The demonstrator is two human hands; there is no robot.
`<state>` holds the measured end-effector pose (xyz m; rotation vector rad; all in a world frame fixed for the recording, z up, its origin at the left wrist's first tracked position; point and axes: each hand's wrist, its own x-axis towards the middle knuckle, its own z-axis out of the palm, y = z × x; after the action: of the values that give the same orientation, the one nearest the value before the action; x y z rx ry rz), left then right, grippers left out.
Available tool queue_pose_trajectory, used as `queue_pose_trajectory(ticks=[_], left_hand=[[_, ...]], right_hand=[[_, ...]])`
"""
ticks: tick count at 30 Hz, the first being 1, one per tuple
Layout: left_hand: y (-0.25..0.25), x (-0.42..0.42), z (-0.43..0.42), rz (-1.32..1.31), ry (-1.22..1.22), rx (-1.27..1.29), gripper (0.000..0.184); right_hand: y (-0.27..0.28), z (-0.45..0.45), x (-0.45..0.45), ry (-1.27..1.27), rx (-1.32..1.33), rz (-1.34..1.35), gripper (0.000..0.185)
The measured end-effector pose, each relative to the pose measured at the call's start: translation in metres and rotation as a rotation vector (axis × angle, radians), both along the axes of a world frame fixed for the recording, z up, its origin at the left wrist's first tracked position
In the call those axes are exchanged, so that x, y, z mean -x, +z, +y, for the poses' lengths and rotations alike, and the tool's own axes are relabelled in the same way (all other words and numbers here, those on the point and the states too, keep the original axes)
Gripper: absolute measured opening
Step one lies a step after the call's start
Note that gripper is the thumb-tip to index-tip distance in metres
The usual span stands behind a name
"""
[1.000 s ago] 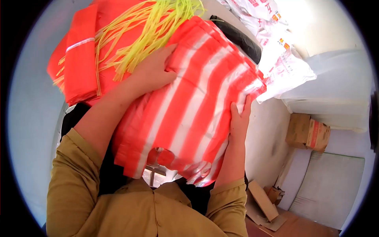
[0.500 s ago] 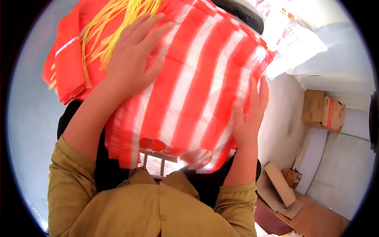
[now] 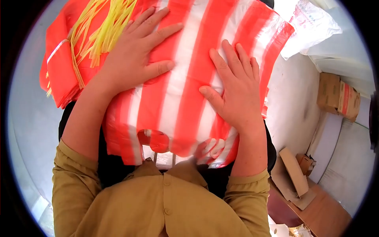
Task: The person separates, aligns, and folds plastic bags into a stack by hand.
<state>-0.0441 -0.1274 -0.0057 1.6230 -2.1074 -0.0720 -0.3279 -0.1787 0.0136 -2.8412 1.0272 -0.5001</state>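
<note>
Shifted inward from the stack's side edge, the person's right hand (image 3: 242,94) now lies on top of red-and-white striped plastic bags (image 3: 193,67), released, its fingers fanned and thumb spread. Seen from where I stand, the left hand (image 3: 136,53) is likewise unclenched, resting across the far left part of the stack, where half a second ago its fingers were closer together. Thin, glossy film creases between the broad stripes; at the near edge, over dark-clothed legs (image 3: 108,168), a rounded cutout (image 3: 145,138) bites into the layers. Just beside the left forearm, stringy yellow strands (image 3: 112,29) drape over a smooth red folded bundle (image 3: 59,77) crossed by a pale band. Beyond the stack's right edge, a pale surface (image 3: 294,87) stretches toward a boxy brown carton (image 3: 331,94), well apart, with a crinkled white sack (image 3: 312,27) near the far corner.
</note>
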Motion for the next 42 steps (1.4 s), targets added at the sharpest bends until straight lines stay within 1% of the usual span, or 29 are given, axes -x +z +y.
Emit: queue_pose_trajectory(ticks=[4,5,8,11,14,19,22,23,26,28,31,34,35,38,41,42], left_hand=[[-0.003,-0.003,-0.005,0.065,-0.026,0.013,0.078],[-0.002,-0.001,-0.005,0.06,-0.004,-0.015,0.079],[0.023,0.001,0.002,-0.005,0.014,-0.166,0.083],[-0.006,-0.004,-0.004,0.068,0.025,-0.034,0.081],[-0.008,-0.006,-0.007,0.074,0.012,0.012,0.077],[0.002,-0.001,-0.006,0.087,0.011,-0.078,0.081],[0.002,-0.001,-0.007,0.084,0.009,-0.097,0.081],[0.002,-0.001,-0.006,0.087,0.019,-0.112,0.08],[0.001,-0.001,-0.005,0.079,0.023,-0.136,0.082],[0.002,-0.003,-0.005,0.046,0.012,-0.148,0.089],[-0.001,-0.004,-0.004,0.051,-0.006,-0.138,0.092],[0.001,0.0,-0.002,0.074,0.004,-0.13,0.085],[0.001,-0.002,-0.001,0.031,-0.013,-0.107,0.083],[0.014,0.006,0.009,-0.194,0.091,-0.129,0.076],[0.047,0.039,0.023,-0.54,0.332,-0.229,0.075],[0.055,0.046,0.028,-0.536,0.272,-0.177,0.076]], right_hand=[[0.002,0.006,-0.004,-0.029,0.001,0.017,0.074],[0.001,0.006,-0.003,-0.024,-0.002,0.016,0.074],[-0.003,0.003,-0.006,-0.005,-0.016,-0.002,0.074],[-0.001,0.003,-0.007,-0.016,-0.03,0.017,0.075],[-0.003,0.004,-0.012,-0.08,-0.049,0.092,0.078],[0.002,0.013,-0.008,-0.07,-0.077,-0.018,0.072],[0.0,0.02,0.005,0.004,-0.183,-0.135,0.067],[0.002,0.02,0.01,-0.004,-0.209,-0.233,0.063],[0.0,0.022,0.043,-0.197,-0.184,-0.373,0.064],[-0.001,0.024,0.078,-0.401,-0.248,-0.428,0.061],[-0.02,0.021,0.126,-0.439,-0.819,-0.929,0.058],[-0.017,0.026,0.155,-0.391,-0.939,-0.819,0.055],[-0.017,0.029,0.159,-0.385,-0.934,-0.812,0.056],[-0.021,0.035,0.156,-0.351,-0.928,-0.785,0.06],[-0.029,0.038,0.157,-0.343,-0.903,-0.652,0.066],[-0.03,0.041,0.158,-0.33,-0.924,-0.646,0.068]])
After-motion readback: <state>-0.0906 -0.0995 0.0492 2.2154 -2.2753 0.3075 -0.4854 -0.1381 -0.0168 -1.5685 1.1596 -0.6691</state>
